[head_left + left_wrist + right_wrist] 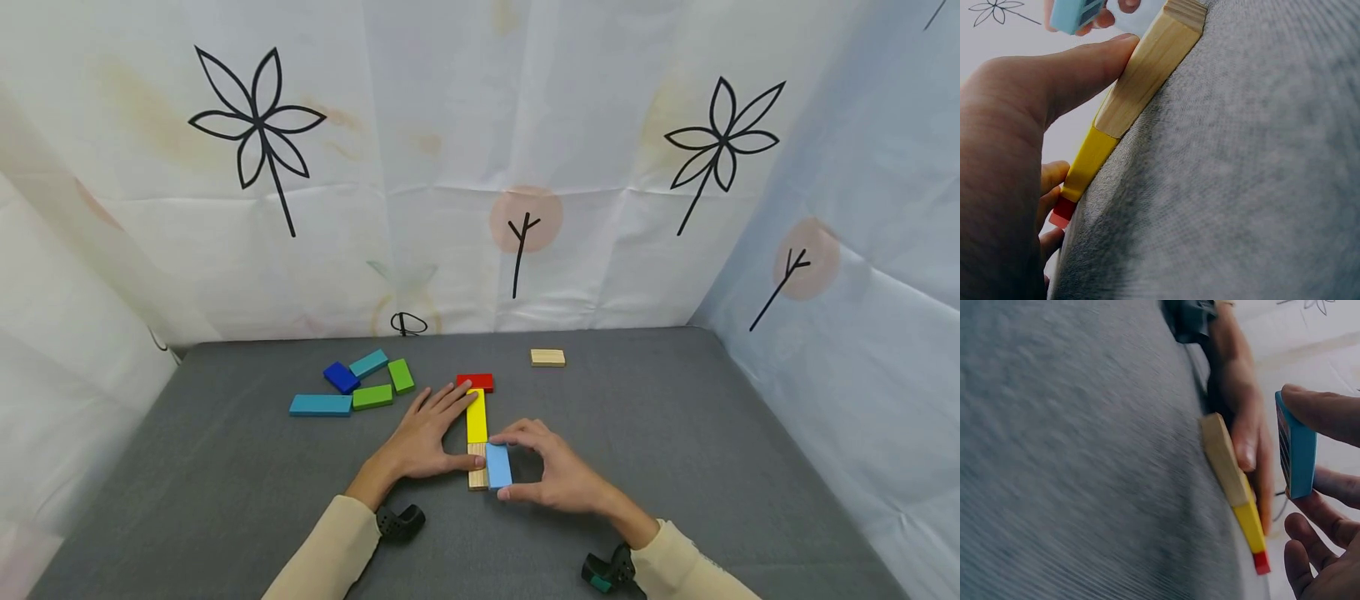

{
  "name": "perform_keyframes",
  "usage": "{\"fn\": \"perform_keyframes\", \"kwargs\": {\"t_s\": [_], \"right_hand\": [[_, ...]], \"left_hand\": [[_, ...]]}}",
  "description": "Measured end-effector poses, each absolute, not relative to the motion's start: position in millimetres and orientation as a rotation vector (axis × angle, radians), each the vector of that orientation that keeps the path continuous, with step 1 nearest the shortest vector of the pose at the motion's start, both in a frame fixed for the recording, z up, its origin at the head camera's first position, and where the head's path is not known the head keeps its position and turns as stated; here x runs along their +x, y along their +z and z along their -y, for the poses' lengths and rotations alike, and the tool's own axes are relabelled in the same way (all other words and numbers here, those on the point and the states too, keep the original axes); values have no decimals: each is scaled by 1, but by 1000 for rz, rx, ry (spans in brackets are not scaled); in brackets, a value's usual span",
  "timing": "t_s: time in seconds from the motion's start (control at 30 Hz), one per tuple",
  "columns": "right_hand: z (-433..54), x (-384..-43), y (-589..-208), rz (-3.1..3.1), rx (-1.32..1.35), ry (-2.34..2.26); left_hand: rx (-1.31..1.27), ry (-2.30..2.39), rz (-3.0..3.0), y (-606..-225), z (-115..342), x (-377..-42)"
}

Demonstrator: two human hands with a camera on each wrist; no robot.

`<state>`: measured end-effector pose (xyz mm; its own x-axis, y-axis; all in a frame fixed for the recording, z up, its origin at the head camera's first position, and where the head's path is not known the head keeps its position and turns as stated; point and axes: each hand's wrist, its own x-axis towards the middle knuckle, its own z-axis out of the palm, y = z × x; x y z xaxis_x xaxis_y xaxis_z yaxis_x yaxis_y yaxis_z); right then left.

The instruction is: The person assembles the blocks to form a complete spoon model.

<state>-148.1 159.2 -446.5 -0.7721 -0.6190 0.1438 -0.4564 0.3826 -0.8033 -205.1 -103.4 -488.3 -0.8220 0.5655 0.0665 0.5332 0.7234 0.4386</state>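
Note:
My right hand (561, 475) pinches a light blue wooden block (498, 467) by its two ends, between thumb and fingers. The right wrist view shows this blue block (1302, 456) held up off the grey surface, beside the row. That row runs away from me: a plain wood block (477, 481) nearest, then a yellow block (476, 421), then a red block (484, 382) lying crosswise at the far end. Along its left side lies my left hand (423, 442), fingers straight and spread. Its thumb touches the plain wood block (1147, 69); its fingertips reach the yellow and red blocks.
Left of the row at the back lie a long teal block (321, 406), a shorter teal block (369, 363), a dark blue block (342, 377) and two green ones (372, 397). Another plain wood block (547, 358) lies at the back right. Printed cloth walls (450, 167) surround the grey table (675, 433).

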Motion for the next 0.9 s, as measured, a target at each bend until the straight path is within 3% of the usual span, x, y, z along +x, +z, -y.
{"fn": "perform_keyframes", "kwargs": {"t_s": [0.9], "right_hand": [[-143, -131, -462, -2378, -1005, -1222]], "left_hand": [[932, 689, -2856, -488, 104, -204]]}}
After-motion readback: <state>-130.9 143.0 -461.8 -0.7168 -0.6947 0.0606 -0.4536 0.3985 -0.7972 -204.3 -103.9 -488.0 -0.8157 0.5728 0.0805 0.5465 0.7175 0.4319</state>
